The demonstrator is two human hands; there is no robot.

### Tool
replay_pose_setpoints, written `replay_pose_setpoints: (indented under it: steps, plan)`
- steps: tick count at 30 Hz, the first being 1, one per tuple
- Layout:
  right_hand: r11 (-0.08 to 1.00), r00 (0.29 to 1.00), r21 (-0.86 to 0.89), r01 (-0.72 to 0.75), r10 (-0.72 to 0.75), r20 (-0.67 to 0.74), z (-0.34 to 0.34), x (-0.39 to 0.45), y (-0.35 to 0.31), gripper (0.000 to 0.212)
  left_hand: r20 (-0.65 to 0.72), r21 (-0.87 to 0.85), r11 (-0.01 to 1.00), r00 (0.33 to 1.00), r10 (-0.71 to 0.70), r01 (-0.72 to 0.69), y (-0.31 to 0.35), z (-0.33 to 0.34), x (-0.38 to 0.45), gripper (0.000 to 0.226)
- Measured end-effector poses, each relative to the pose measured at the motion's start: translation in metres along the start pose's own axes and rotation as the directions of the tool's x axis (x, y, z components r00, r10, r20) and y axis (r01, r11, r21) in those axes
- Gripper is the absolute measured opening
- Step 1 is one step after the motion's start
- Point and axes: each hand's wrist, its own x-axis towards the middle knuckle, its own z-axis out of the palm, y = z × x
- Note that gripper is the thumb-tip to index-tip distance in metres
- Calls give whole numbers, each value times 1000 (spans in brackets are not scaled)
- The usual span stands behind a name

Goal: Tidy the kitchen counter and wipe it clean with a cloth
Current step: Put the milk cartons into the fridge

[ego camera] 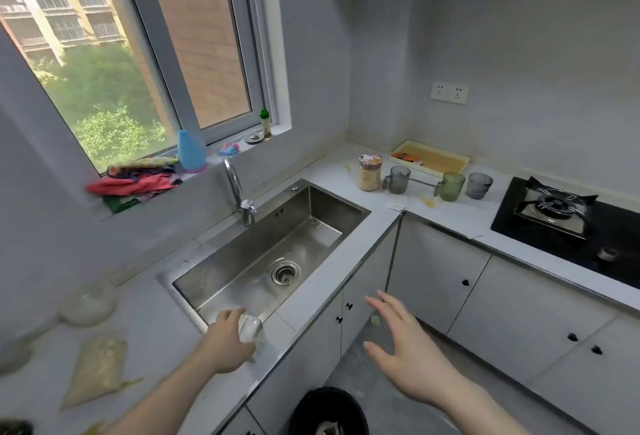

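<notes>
White crumpled wad (pixel 250 328), paper or cloth we cannot tell, sits in our left hand (pixel 227 341) at the steel sink's (pixel 263 254) six-o'clock rim. Our right hand (pixel 403 348) hovers spread, grasping nothing, over the black bin (pixel 327 407). At two o'clock stand mugs (pixel 449 186); no writing is legible.

Left hand (pixel 227 341): forearm extends toward 1 o'clock, fingers curled, grip closed around a small pale object. Right hand (pixel 403 348): forearm extends toward 11 o'clock, palm down, fingers straight and spread, holding nothing.
</notes>
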Motion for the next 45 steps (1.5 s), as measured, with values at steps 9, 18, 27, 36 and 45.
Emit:
replay_pose_setpoints:
  steps: [9, 18, 27, 36, 45]
  plan:
    - [985, 985, 26, -173, 173, -2, 33, 10, 2, 67, 47, -49, 990, 990, -132, 134, -32, 35, 43, 45]
    - [920, 914, 115, -375, 388, -119, 26, -21, 48, 65, 24, -77, 989, 991, 130, -128, 51, 28, 51, 31]
    - [849, 805, 187, -494, 528, -269, -35, -82, 115, 61, 21, -213, 822, 839, 544, -528, 267, 27, 31, 26]
    - [782, 670, 261, -566, 621, -408, -145, -179, 223, 59, 52, -329, 637, 660, 749, -697, 484, 72, -29, 36]
    - [743, 555, 264, -615, 645, -525, -260, -272, 329, 63, 57, -391, 514, 538, 841, -763, 656, 130, -81, 37]
